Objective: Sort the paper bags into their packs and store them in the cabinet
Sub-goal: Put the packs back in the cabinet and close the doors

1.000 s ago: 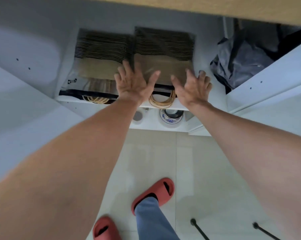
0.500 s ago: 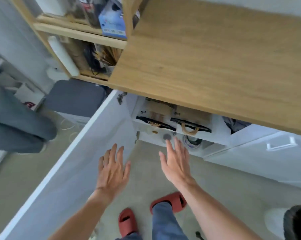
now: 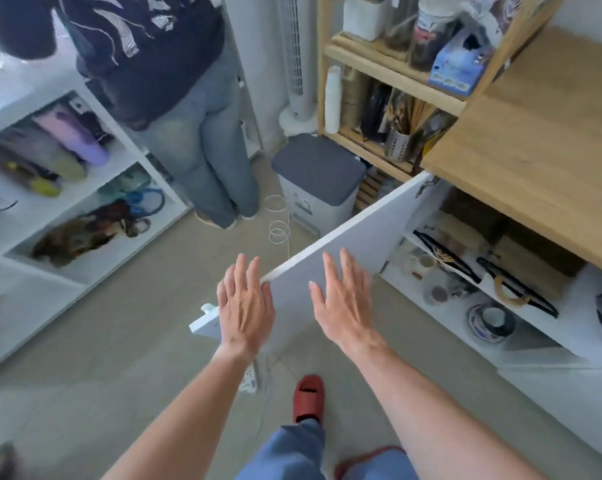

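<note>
The packs of paper bags lie flat on the upper shelf of the open cabinet, two side by side under the wooden countertop. The packs are brown paper in clear wrapping with dark edge bands; a loop of tan handle protrudes from the right-hand pack toward the shelf's front edge. Their long axes run front to back on the shelf.

The packs lie forward and to the right of both hands, well apart from them. The right hand is the nearer. The cabinet door, a flat white panel, stands swung open between the hands and the shelf. The left hand overlaps the door's free edge; contact cannot be confirmed. Both hands are released: fingers extended, spread, palms down, nothing held.

Judgement: storage appears complete; closing the door is the probable next step, and the left hand is better placed for it.

Beyond the door stand a grey-lidded bin and another person.
</note>
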`<state>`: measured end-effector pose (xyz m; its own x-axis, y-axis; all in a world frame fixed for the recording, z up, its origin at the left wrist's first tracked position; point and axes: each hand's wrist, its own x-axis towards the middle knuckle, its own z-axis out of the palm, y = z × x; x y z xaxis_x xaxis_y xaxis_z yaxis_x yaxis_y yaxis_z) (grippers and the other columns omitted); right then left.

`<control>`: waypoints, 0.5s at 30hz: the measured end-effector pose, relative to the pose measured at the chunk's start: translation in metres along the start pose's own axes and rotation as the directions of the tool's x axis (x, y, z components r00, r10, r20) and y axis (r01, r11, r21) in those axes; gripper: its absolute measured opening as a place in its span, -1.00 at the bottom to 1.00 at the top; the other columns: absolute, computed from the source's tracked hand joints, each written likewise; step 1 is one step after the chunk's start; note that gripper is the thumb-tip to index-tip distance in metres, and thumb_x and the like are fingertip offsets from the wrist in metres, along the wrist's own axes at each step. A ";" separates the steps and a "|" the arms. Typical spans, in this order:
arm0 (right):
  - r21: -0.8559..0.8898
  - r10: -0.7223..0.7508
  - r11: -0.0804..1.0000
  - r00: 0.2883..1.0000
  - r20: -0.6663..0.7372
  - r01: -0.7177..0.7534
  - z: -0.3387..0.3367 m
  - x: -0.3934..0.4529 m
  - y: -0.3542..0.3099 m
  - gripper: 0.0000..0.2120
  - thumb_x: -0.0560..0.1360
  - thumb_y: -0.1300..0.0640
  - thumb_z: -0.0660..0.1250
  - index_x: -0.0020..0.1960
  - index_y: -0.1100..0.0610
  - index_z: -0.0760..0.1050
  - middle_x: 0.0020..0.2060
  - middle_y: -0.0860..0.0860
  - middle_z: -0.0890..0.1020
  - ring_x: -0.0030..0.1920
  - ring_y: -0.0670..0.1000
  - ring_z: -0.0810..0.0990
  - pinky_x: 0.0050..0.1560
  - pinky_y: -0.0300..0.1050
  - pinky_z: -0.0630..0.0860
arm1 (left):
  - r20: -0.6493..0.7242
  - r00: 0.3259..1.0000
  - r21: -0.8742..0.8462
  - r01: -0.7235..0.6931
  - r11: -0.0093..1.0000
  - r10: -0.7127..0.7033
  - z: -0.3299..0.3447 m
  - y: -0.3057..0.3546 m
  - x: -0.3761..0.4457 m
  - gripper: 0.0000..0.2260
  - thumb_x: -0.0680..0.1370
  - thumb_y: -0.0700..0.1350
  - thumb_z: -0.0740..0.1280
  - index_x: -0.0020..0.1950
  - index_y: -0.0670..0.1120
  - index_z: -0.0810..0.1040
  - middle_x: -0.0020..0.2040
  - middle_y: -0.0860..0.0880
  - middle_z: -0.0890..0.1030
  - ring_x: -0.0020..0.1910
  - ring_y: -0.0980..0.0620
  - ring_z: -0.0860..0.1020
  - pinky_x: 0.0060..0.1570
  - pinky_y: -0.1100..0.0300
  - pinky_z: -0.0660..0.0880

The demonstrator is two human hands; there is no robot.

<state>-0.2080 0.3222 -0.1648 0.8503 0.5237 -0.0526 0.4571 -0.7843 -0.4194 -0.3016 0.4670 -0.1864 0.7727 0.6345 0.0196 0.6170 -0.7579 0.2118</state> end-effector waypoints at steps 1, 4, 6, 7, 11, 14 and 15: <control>0.002 -0.024 1.000 1.000 0.008 0.024 0.004 -0.003 -0.007 -0.45 0.61 -0.04 0.22 0.52 0.18 0.27 0.51 0.28 0.22 0.47 0.27 0.24 0.42 0.21 0.19 | 0.040 0.993 0.009 0.113 0.994 -0.113 0.002 -0.007 -0.005 -0.54 0.65 0.04 0.01 0.49 -0.11 0.31 0.52 -0.20 0.28 0.46 -0.22 0.27 0.43 -0.10 0.18; 0.006 -0.081 0.997 0.996 0.035 0.081 0.014 -0.015 -0.016 -0.43 0.61 -0.05 0.20 0.54 0.17 0.22 0.53 0.28 0.17 0.50 0.26 0.18 0.44 0.19 0.14 | 0.113 0.948 0.038 0.295 0.955 -0.297 0.007 -0.010 -0.016 -0.52 0.66 0.13 0.01 0.53 -0.03 0.26 0.53 -0.17 0.26 0.49 -0.21 0.21 0.45 -0.12 0.08; -0.008 -0.119 0.993 0.991 0.052 0.120 0.020 -0.027 -0.012 -0.41 0.62 -0.05 0.18 0.57 0.16 0.16 0.54 0.27 0.13 0.52 0.25 0.14 0.46 0.18 0.12 | 0.073 0.948 0.053 0.305 0.951 -0.308 0.011 -0.002 -0.021 -0.56 0.66 0.12 -0.01 0.48 0.02 0.33 0.43 -0.12 0.40 0.38 -0.19 0.35 0.38 -0.12 0.16; -0.015 -0.123 0.992 0.990 0.066 0.124 0.022 -0.034 -0.008 -0.40 0.62 -0.05 0.17 0.58 0.15 0.12 0.55 0.27 0.10 0.52 0.25 0.13 0.46 0.17 0.10 | 0.047 0.947 0.052 0.314 0.948 -0.317 0.012 0.001 -0.023 -0.60 0.66 0.11 -0.03 0.42 0.06 0.40 0.34 -0.09 0.49 0.28 -0.18 0.42 0.32 -0.10 0.22; -0.020 -0.137 0.990 0.987 0.089 0.139 0.025 -0.060 0.020 -0.37 0.62 -0.04 0.18 0.59 0.16 0.08 0.55 0.28 0.06 0.51 0.27 0.12 0.46 0.18 0.10 | 0.016 0.952 0.074 0.303 0.950 -0.305 0.003 0.008 -0.041 -0.70 0.65 -0.05 0.01 -0.17 0.02 0.46 -0.25 -0.05 0.56 -0.12 -0.17 0.55 -0.11 0.03 0.26; -0.021 -0.098 0.995 0.988 0.122 0.102 0.022 -0.085 0.045 -0.37 0.63 -0.05 0.14 0.60 0.15 0.02 0.57 0.25 0.01 0.53 0.26 0.08 0.47 0.17 0.07 | 0.073 0.963 0.021 0.258 0.966 -0.259 0.000 0.012 -0.063 -0.63 0.65 -0.02 0.03 -0.32 -0.04 0.40 -0.35 -0.13 0.52 -0.22 -0.23 0.55 -0.20 0.06 0.40; -0.016 -0.087 0.996 0.988 0.124 0.090 0.020 -0.094 0.053 -0.37 0.64 -0.05 0.14 0.60 0.14 0.02 0.57 0.25 0.00 0.53 0.26 0.08 0.47 0.17 0.06 | 0.094 0.965 0.005 0.244 0.970 -0.244 0.000 0.014 -0.072 -0.59 0.66 0.02 0.04 -0.35 -0.06 0.38 -0.38 -0.12 0.48 -0.23 -0.24 0.53 -0.22 0.06 0.41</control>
<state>-0.2690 0.2374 -0.2001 0.7682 0.6274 -0.1275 0.5361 -0.7392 -0.4077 -0.3484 0.4109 -0.1849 0.6095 0.7830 -0.1242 0.7878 -0.5807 0.2054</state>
